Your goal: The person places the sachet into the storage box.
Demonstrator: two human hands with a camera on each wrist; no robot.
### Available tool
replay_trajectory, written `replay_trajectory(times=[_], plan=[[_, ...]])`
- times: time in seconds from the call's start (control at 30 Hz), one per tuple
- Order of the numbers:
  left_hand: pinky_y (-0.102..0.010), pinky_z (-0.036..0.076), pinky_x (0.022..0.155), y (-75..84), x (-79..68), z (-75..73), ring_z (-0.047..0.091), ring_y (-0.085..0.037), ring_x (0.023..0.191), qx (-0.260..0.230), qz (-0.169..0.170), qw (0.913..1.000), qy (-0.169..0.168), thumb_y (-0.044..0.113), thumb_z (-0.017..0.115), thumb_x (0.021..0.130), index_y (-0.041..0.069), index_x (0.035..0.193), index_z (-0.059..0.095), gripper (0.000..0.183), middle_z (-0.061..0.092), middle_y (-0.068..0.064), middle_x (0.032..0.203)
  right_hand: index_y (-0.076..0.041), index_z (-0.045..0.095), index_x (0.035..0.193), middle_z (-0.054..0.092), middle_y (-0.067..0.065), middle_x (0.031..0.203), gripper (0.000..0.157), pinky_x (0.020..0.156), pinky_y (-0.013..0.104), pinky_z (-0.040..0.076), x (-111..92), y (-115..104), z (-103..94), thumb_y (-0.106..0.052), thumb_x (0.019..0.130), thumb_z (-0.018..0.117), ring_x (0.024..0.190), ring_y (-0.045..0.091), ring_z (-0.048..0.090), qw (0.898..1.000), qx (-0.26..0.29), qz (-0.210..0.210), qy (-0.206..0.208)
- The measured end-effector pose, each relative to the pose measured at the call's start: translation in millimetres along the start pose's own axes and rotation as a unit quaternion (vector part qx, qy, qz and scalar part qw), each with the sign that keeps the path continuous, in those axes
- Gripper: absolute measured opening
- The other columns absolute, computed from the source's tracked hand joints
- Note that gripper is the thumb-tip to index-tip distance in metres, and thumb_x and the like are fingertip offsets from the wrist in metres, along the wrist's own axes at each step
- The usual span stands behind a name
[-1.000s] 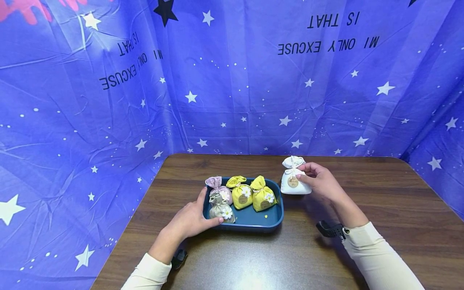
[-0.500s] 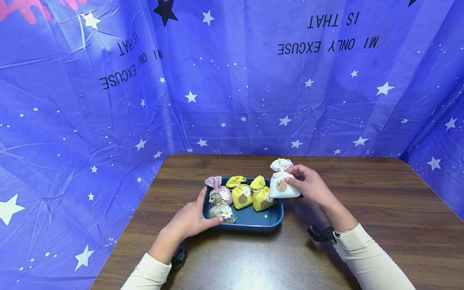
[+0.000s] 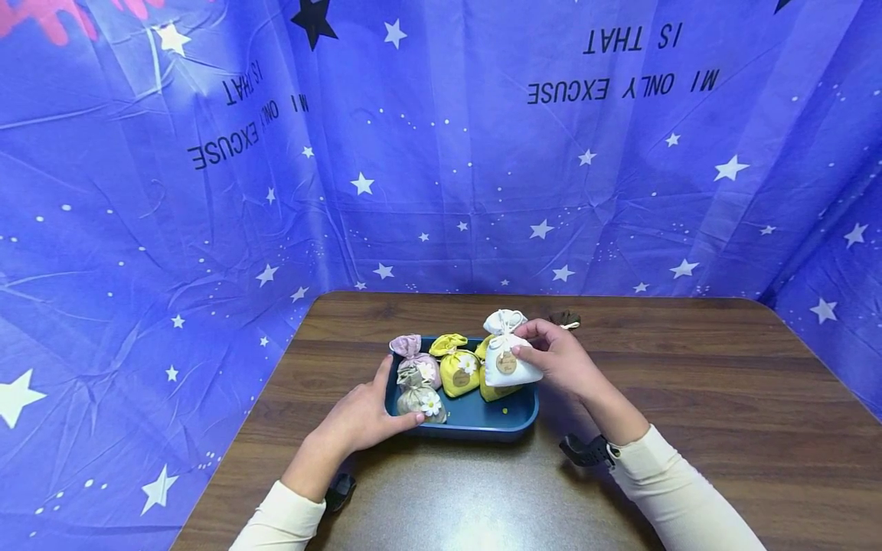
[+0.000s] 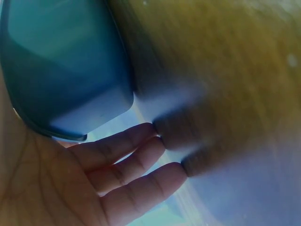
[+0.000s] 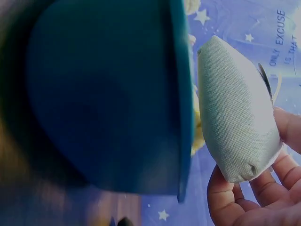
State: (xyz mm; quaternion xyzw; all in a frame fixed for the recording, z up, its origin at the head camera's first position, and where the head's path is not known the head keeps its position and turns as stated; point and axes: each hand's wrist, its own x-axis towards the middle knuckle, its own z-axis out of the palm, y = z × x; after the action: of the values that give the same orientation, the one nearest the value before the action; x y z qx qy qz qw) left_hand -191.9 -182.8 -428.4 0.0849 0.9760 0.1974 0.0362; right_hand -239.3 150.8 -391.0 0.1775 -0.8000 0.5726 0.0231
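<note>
My right hand point(image 3: 561, 363) pinches a white cloth sachet point(image 3: 513, 363) tied with a white cord and bearing a round tag. In the right wrist view, the sachet point(image 5: 240, 113) hangs above the rim of the dark blue tray point(image 5: 113, 99). My left hand point(image 3: 361, 413) lies against the left end of the tray point(image 3: 482, 435), its thumb at the front rim. The left wrist view shows straight fingers point(image 4: 141, 188) beside the tray wall. Inside the tray are a pink sachet point(image 3: 408, 348), a grey-green sachet point(image 3: 416, 398) and two yellow sachets point(image 3: 455, 375), one partly hidden by the white sachet.
Beyond my right hand, a dark brown cloth bundle with a pale tie point(image 3: 565, 318) lies on the wooden table point(image 3: 723, 383). A small yellow speck point(image 3: 505, 411) is on the tray floor. A blue star-printed curtain point(image 3: 468, 176) hangs behind the table.
My right hand has carried the white sachet leftward, from beside the tray to over its right part. The brown bundle has come into view behind it. My left hand has stayed put.
</note>
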Motion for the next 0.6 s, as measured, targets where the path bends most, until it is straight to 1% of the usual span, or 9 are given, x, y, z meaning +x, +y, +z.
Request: replay_trajectory(times=[0.1, 0.23, 0.4, 0.53, 0.6], plan=[[-0.051, 0.048, 0.095, 0.3, 0.5, -0.5, 0.062, -0.038, 0.112, 0.001, 0.002, 1.0000, 0.004, 0.080, 0.064, 0.072, 0.007, 0.158, 0.016, 0.123, 0.064, -0.027, 0.120, 0.005, 0.064, 0.107, 0.065, 0.015, 0.096, 0.022, 0.063, 0.025, 0.048, 2.0, 0.7, 8.0, -0.003, 0.089, 0.072, 0.078, 0.017, 0.058, 1.000, 0.001, -0.001, -0.005], [-0.051, 0.048, 0.095, 0.0, -0.5, 0.7, 0.062, -0.038, 0.112, -0.001, -0.001, 1.0000, 0.001, 0.081, 0.064, 0.072, 0.007, 0.158, 0.016, 0.124, 0.064, -0.026, 0.120, 0.004, 0.064, 0.108, 0.065, 0.014, 0.095, 0.022, 0.063, 0.025, 0.047, 2.1, 3.7, 18.0, -0.002, 0.089, 0.072, 0.078, 0.016, 0.057, 1.000, 0.001, 0.005, -0.016], [-0.051, 0.047, 0.095, -0.3, 0.4, 0.9, 0.061, -0.039, 0.113, -0.002, -0.001, 1.0000, 0.003, 0.080, 0.065, 0.072, 0.007, 0.159, 0.015, 0.124, 0.064, -0.027, 0.120, 0.003, 0.065, 0.107, 0.066, 0.012, 0.094, 0.022, 0.062, 0.025, 0.047, 2.2, 2.4, 27.1, -0.003, 0.088, 0.073, 0.077, 0.018, 0.056, 1.000, -0.006, 0.005, -0.019], [-0.051, 0.047, 0.096, -0.1, 1.2, 0.4, 0.061, -0.039, 0.114, 0.000, -0.002, 1.0000, 0.000, 0.081, 0.064, 0.072, 0.008, 0.159, 0.015, 0.124, 0.064, -0.027, 0.121, -0.001, 0.066, 0.105, 0.066, 0.008, 0.091, 0.020, 0.063, 0.026, 0.046, 2.1, -0.2, 33.2, -0.006, 0.087, 0.074, 0.077, 0.018, 0.056, 0.999, -0.023, -0.005, -0.024], [-0.051, 0.047, 0.096, 0.1, 1.5, -0.1, 0.061, -0.039, 0.114, 0.000, -0.001, 1.0000, -0.001, 0.081, 0.064, 0.072, 0.007, 0.159, 0.015, 0.124, 0.063, -0.027, 0.121, -0.003, 0.067, 0.103, 0.066, 0.006, 0.091, 0.019, 0.064, 0.027, 0.045, 1.9, -1.3, 36.2, -0.007, 0.087, 0.075, 0.077, 0.019, 0.056, 0.999, -0.034, -0.018, -0.027]])
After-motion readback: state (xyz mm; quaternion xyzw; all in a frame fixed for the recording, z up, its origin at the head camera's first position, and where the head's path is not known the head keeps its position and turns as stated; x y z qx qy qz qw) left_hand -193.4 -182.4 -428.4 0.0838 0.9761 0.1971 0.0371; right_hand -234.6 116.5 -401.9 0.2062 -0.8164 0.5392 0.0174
